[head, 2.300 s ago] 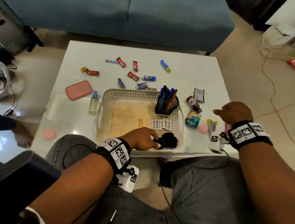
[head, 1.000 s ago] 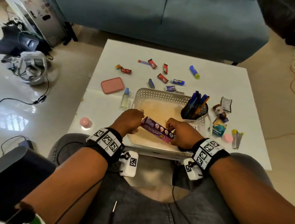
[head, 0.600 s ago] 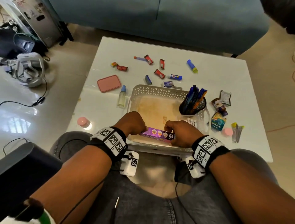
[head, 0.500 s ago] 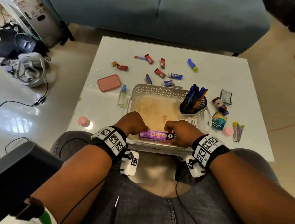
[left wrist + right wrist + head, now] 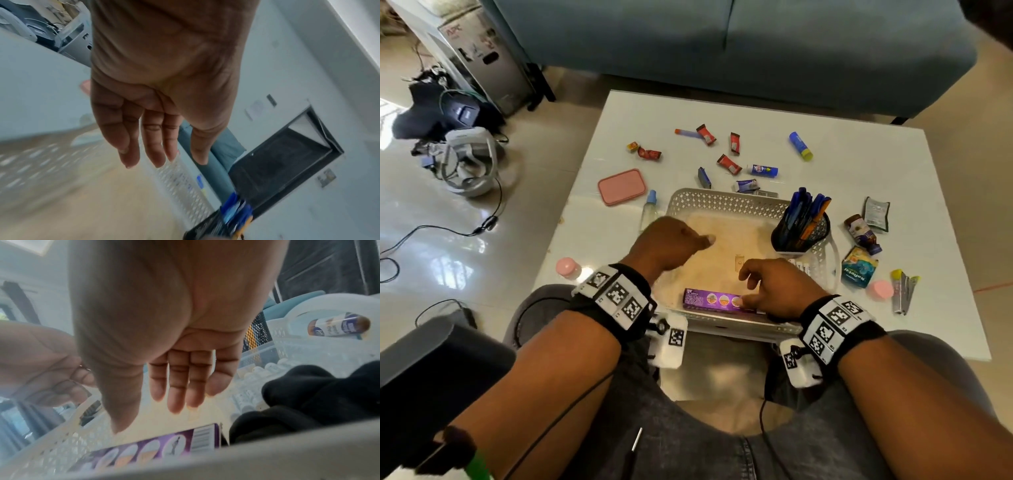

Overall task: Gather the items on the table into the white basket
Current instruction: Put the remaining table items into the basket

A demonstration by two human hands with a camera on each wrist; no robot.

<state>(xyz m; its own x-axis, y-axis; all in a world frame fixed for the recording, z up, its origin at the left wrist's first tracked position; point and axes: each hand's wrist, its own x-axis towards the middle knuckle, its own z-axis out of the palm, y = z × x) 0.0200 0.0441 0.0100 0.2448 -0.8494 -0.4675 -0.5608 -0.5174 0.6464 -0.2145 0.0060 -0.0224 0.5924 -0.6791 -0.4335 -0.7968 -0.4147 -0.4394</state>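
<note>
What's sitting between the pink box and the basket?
A small clear bottle with a blue cap stands between the pink box and the basket, close by the basket's left wall. The head view shows it.

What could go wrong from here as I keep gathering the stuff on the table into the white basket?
The pen holder stands upright in the white basket's far right corner with pens sticking out. An arm reaching past it for the brown bottle or teal packet could tip it.

The left hand hovers open beside the clear spray bottle, which stands upright against the basket wall. A quick sweep might topple it.

The pink cap sits near the table's left edge and could roll off.
</note>
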